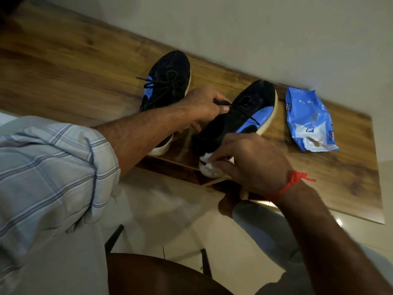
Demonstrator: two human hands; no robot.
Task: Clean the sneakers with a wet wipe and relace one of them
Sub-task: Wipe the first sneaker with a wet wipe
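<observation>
Wooden bench (74,67): brown grained top against a pale wall, carrying both sneakers and the wipe pack.
Near sneaker (251,111): black knit with a blue side panel and cream sole, heel at the bench's front edge.
Left hand (204,107): curled over this sneaker's collar, thumb and fingers pinching its black lace (240,108).
Right hand (253,162): fingers bent round a crumpled white wet wipe (209,167), pressing it against the heel.
Far sneaker (168,81): same colours, laced, just left of the first, partly behind the left forearm.
Blue plastic wipe pack (308,120): flat on the bench, right of the near sneaker.
</observation>
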